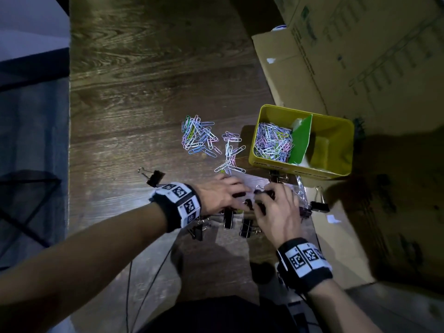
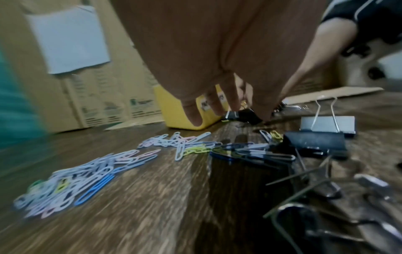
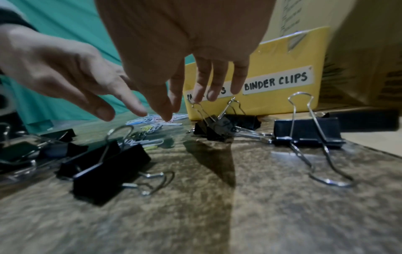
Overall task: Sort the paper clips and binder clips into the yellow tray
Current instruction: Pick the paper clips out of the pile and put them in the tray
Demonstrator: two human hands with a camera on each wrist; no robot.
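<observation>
The yellow tray stands at the right, split by a green divider. Its left half holds paper clips; its right half looks bare. Loose paper clips lie left of it. Several black binder clips are scattered near me, one apart at the left. My left hand hovers over them with straight fingers, holding nothing. My right hand reaches down, fingers straight, one fingertip touching the wire handle of a small binder clip. The tray front reads "BINDER CLIPS".
Cardboard boxes stand behind and right of the tray, and flat cardboard lies at the near right. A large binder clip sits before the tray. The table's left edge drops off. Thin cables run near my body.
</observation>
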